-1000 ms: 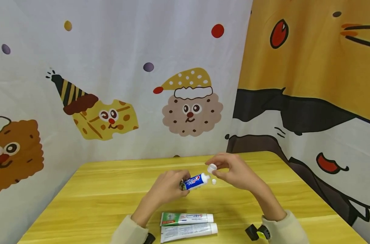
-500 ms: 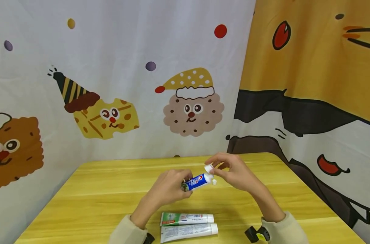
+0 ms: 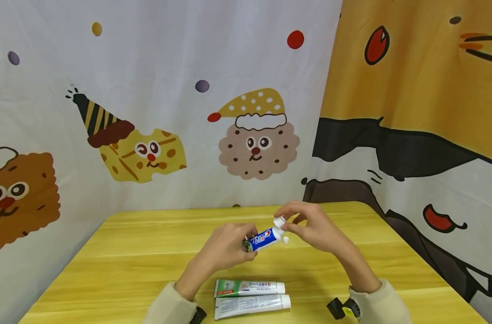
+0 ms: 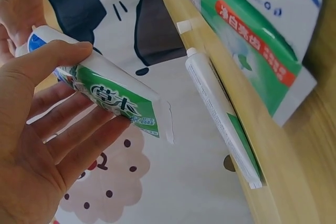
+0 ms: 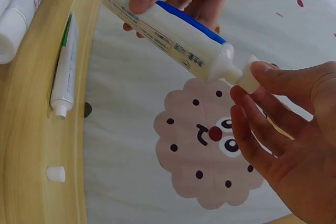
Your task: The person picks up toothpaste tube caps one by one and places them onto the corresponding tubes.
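My left hand [image 3: 228, 245] grips a blue, white and green toothpaste tube [image 3: 264, 239] by its body, nozzle toward the right. In the left wrist view its green printed end [image 4: 121, 97] sticks out past the fingers. Thumb and fingers of my right hand [image 3: 315, 227] pinch a white screw cap [image 5: 249, 81], held right at the tube's nozzle [image 5: 231, 70]. Below, a smaller capless tube [image 5: 65, 72] lies on the table, hidden in the head view behind the held one. A small white cap [image 3: 286, 240] stands near its nozzle.
Two more capped toothpaste tubes lie side by side at the front: a green and white one [image 3: 250, 288] and a mostly white one [image 3: 251, 306]. All rest on a yellow wood-grain table [image 3: 148, 256]. Behind it hangs a cartoon-printed curtain [image 3: 181, 45].
My right hand has brought the cap from just above and beside the nozzle onto the nozzle's end. The left hand keeps its grip on the tube. The view has shifted slightly.
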The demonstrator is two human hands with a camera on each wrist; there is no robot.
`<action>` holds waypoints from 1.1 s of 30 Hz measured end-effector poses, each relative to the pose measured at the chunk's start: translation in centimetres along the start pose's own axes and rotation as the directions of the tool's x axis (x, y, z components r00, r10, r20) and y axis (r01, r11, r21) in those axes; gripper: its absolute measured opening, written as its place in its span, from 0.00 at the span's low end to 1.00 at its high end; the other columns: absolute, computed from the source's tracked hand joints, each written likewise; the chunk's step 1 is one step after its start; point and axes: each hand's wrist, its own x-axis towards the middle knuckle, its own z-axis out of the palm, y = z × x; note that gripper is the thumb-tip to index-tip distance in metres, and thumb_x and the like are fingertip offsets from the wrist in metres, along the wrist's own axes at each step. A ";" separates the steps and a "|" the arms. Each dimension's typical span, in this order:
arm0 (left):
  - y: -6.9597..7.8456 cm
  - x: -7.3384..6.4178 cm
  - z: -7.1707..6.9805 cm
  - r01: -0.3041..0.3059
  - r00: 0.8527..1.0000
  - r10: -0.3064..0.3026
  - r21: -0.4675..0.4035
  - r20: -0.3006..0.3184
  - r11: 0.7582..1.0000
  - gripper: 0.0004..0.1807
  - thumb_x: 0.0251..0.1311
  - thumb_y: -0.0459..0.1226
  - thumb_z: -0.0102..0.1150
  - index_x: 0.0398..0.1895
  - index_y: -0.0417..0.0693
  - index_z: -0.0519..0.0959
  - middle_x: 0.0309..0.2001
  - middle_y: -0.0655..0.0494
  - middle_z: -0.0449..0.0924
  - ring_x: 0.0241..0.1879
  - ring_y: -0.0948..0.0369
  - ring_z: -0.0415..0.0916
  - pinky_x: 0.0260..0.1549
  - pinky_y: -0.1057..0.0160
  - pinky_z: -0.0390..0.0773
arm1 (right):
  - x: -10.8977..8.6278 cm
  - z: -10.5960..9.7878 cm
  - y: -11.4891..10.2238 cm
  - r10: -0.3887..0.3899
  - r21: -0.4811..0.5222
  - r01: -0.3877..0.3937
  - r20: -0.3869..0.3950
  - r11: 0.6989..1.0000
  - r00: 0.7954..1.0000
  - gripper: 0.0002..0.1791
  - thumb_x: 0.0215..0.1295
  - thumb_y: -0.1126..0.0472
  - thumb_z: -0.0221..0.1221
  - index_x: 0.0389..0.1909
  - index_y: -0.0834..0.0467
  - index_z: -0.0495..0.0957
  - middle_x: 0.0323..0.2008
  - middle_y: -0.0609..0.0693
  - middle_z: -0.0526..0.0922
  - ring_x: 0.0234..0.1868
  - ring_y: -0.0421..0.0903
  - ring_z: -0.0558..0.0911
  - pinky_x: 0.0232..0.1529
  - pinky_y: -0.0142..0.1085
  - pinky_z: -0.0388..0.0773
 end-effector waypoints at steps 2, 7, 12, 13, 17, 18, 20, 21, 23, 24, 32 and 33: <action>-0.1 0.0 0.0 -0.002 1.000 0.002 0.002 -0.004 1.000 0.17 0.53 0.44 0.76 0.46 0.55 0.83 0.39 0.62 0.89 0.25 0.73 0.72 0.27 0.73 0.73 | -0.1 -0.2 0.1 0.001 -0.011 -0.002 -0.013 1.000 1.000 0.13 0.65 0.66 0.68 0.48 0.50 0.87 0.48 0.45 0.88 0.44 0.41 0.85 0.44 0.35 0.84; -0.2 0.1 -0.1 0.006 1.000 -0.006 -0.001 -0.022 1.000 0.17 0.54 0.44 0.76 0.46 0.55 0.83 0.38 0.62 0.88 0.25 0.73 0.72 0.26 0.73 0.73 | -0.1 -0.5 0.4 0.006 -0.030 -0.007 -0.040 1.000 0.999 0.12 0.64 0.66 0.69 0.47 0.50 0.87 0.47 0.44 0.89 0.43 0.41 0.85 0.43 0.35 0.84; -0.2 0.1 -0.1 0.004 1.000 -0.004 -0.002 -0.024 1.000 0.17 0.54 0.44 0.76 0.45 0.56 0.82 0.37 0.63 0.88 0.24 0.73 0.71 0.26 0.73 0.72 | 0.0 -0.4 0.4 0.000 -0.020 0.000 0.000 1.000 1.000 0.12 0.65 0.67 0.69 0.47 0.52 0.87 0.47 0.44 0.89 0.44 0.41 0.85 0.43 0.35 0.84; -0.2 0.0 -0.1 0.004 1.000 -0.004 -0.004 -0.022 1.000 0.17 0.54 0.44 0.76 0.45 0.56 0.82 0.37 0.63 0.88 0.24 0.73 0.71 0.26 0.73 0.72 | 0.0 -0.4 0.4 -0.005 -0.019 0.005 0.008 1.000 1.000 0.12 0.64 0.67 0.69 0.47 0.53 0.87 0.47 0.45 0.89 0.44 0.41 0.85 0.42 0.35 0.84; -0.2 0.0 0.0 0.007 1.000 -0.008 -0.011 -0.028 1.000 0.16 0.54 0.44 0.76 0.45 0.55 0.83 0.38 0.61 0.89 0.25 0.73 0.72 0.26 0.73 0.73 | 0.0 -0.4 0.3 -0.008 -0.024 0.008 0.016 1.000 1.000 0.13 0.63 0.69 0.69 0.46 0.53 0.87 0.47 0.45 0.89 0.43 0.41 0.85 0.42 0.35 0.84; -0.2 -0.1 -0.1 0.007 0.999 -0.008 -0.011 -0.031 1.000 0.16 0.54 0.44 0.76 0.45 0.55 0.83 0.38 0.61 0.89 0.25 0.73 0.72 0.26 0.73 0.73 | 0.0 -0.4 0.2 -0.006 -0.024 0.006 0.019 1.000 1.000 0.14 0.62 0.70 0.69 0.46 0.53 0.87 0.47 0.45 0.89 0.44 0.41 0.85 0.42 0.35 0.84; -0.1 -0.1 -0.1 0.006 0.999 -0.007 -0.013 -0.036 1.000 0.16 0.54 0.44 0.76 0.45 0.55 0.83 0.37 0.62 0.89 0.25 0.73 0.72 0.27 0.73 0.73 | 0.0 -0.4 0.2 -0.003 -0.026 0.004 0.031 1.000 1.000 0.15 0.62 0.71 0.69 0.46 0.52 0.87 0.47 0.45 0.89 0.44 0.42 0.86 0.42 0.35 0.84; -0.1 -0.1 -0.1 0.006 0.999 -0.006 -0.013 -0.035 1.000 0.16 0.54 0.44 0.76 0.45 0.55 0.83 0.37 0.62 0.89 0.25 0.73 0.72 0.27 0.73 0.73 | 0.0 -0.4 0.2 -0.005 -0.025 0.005 0.039 1.000 0.999 0.15 0.62 0.71 0.69 0.46 0.51 0.87 0.47 0.45 0.89 0.44 0.42 0.86 0.42 0.35 0.84; -0.1 -0.2 0.0 0.005 0.999 -0.006 -0.013 -0.032 1.000 0.17 0.54 0.44 0.76 0.45 0.55 0.82 0.37 0.62 0.89 0.25 0.73 0.72 0.26 0.73 0.73 | 0.0 -0.4 0.2 -0.007 -0.027 0.009 0.057 1.000 0.998 0.16 0.62 0.71 0.69 0.46 0.50 0.87 0.47 0.45 0.89 0.45 0.42 0.86 0.42 0.35 0.84; -0.1 -0.2 0.0 0.005 1.000 -0.005 -0.012 -0.029 1.000 0.17 0.54 0.44 0.76 0.45 0.55 0.82 0.37 0.62 0.89 0.25 0.73 0.72 0.26 0.73 0.73 | 0.0 -0.4 0.2 -0.009 -0.030 0.011 0.065 0.999 0.998 0.16 0.62 0.71 0.69 0.46 0.50 0.87 0.47 0.45 0.89 0.45 0.42 0.85 0.43 0.35 0.84; -0.2 -0.1 0.0 0.005 1.000 -0.005 -0.012 -0.030 1.000 0.17 0.53 0.43 0.77 0.45 0.54 0.82 0.38 0.60 0.89 0.25 0.72 0.72 0.27 0.72 0.73 | -0.1 -0.7 -0.1 0.000 -0.058 0.005 0.092 0.998 0.996 0.14 0.61 0.69 0.70 0.45 0.50 0.87 0.45 0.44 0.89 0.41 0.39 0.84 0.41 0.34 0.84; -0.1 -0.1 0.0 0.002 0.999 -0.002 -0.009 -0.033 1.000 0.17 0.53 0.43 0.77 0.45 0.54 0.82 0.38 0.60 0.89 0.25 0.72 0.72 0.27 0.72 0.73 | -0.1 -0.7 -0.2 0.004 -0.063 0.002 0.093 0.998 0.996 0.14 0.62 0.69 0.70 0.45 0.50 0.87 0.45 0.44 0.89 0.41 0.38 0.84 0.41 0.34 0.84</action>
